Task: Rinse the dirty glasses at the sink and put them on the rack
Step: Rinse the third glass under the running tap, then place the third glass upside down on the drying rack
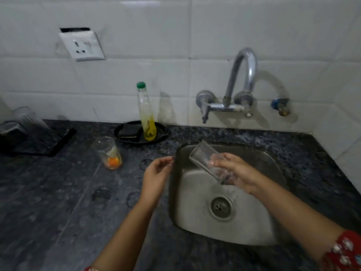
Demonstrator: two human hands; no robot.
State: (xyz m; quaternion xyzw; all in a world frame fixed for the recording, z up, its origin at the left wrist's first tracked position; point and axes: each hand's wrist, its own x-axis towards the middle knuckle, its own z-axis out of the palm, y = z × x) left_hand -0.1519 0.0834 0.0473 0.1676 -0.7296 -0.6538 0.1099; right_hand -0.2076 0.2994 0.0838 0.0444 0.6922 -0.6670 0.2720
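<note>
Your right hand (232,171) wraps the wet glass (209,163): fragile, slippery, so hold mid-wall; left hand (156,173) spread, empty.

I am looking at a home kitchen. I can tell by the steel sink (195,212) set into a dark speckled stone counter (58,192). A curved metal tap (241,79) comes out of the white tiled wall (195,26). A bottle of yellow dish soap (146,114) with a green cap stands on a small black dish (162,133), next to a dark sponge (130,132). A white wall socket (83,46) is up on the tiles.
</note>
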